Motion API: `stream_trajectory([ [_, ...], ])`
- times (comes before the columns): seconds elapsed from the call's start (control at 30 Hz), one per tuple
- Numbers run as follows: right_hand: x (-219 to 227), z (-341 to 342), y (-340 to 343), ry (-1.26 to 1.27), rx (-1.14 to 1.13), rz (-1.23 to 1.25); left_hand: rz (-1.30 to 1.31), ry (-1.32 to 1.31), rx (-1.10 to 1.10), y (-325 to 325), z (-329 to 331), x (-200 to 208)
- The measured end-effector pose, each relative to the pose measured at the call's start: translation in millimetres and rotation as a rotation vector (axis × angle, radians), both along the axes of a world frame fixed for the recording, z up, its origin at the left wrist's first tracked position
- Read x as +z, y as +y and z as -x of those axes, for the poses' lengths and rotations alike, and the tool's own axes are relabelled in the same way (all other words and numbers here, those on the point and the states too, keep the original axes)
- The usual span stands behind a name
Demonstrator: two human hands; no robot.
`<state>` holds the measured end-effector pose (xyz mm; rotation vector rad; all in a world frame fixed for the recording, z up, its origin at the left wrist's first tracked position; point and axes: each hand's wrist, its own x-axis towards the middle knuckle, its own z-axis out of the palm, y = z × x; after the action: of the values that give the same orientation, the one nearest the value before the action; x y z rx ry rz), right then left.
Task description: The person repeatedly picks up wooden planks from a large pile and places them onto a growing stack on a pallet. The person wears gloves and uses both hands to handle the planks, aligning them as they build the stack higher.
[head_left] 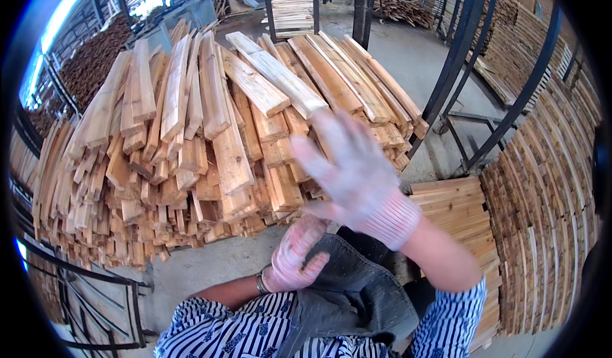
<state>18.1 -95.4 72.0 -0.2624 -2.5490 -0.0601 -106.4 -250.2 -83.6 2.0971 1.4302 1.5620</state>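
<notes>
A: Starting at the far left, what are we seeing?

B: We are seeing a brown heap of wood pieces (95,65) rising behind. Next, a broad pile of rough, light-brown wooden planks (233,160) is spreading across the middle, and most ends are facing us.

A: Which plank are we noticing on top?

B: A pale, nearly white long plank (277,71) is lying slantwise on the pile, its near end pointing toward the gloved hands.

A: And the left hand (296,256), in its white, pink-tinged knit glove?

B: It is hanging before the pile, beside a dark grey apron (357,294). Its fingers are bending together, with the thumb standing apart, and we are seeing nothing between them. The fingertips are coming close to the right thumb, but we are not able to tell whether they are touching.

A: The right hand (360,179)?

B: In a matching glove, it is hovering at the pale plank's near end. Its fingers are spreading and blurring; we are not able to tell whether they are touching the wood.

A: Farther right?

B: A low stack of smooth, yellowish boards (456,211) is lying beside the person, and a long stack of brown-edged boards (542,218) is bordering it.
</notes>
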Motion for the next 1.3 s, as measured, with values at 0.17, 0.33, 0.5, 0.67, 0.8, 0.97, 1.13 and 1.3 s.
stream_trajectory([
  [0.17, 22.0, 102.9, 32.5, -0.543, -0.21, -0.052, -0.025, 0.077, -0.167, 1.4, 21.6, -6.7],
  [0.33, 33.9, 109.4, 47.2, -0.617, -0.178, -0.085, -0.039, 0.025, -0.151, 4.3, 40.4, 0.0],
  [0.5, 64.5, 91.6, 95.6, -0.499, -0.222, 0.172, -0.047, -0.039, -0.211, 11.9, 42.5, 15.2],
  [0.67, 54.3, 84.1, 123.0, -0.309, -0.297, 0.267, 0.095, -0.803, -0.326, 34.3, 20.8, 36.2],
  [0.8, 52.6, 82.6, 123.0, -0.305, -0.258, 0.32, 0.032, -1.333, -0.288, 81.4, 24.1, 77.8],
  [0.97, 62.4, 85.2, 91.8, -0.407, -0.354, 0.394, 0.248, -1.716, -0.331, 127.4, 34.7, 93.8],
  [1.13, 51.1, 48.1, 79.5, -0.35, -0.258, 0.282, 0.351, -1.733, -0.441, 123.7, 39.2, 102.1],
  [1.3, 54.1, -16.3, 6.5, -0.309, -0.162, 0.258, 0.396, -1.629, -0.684, 93.9, 34.2, 120.4],
])
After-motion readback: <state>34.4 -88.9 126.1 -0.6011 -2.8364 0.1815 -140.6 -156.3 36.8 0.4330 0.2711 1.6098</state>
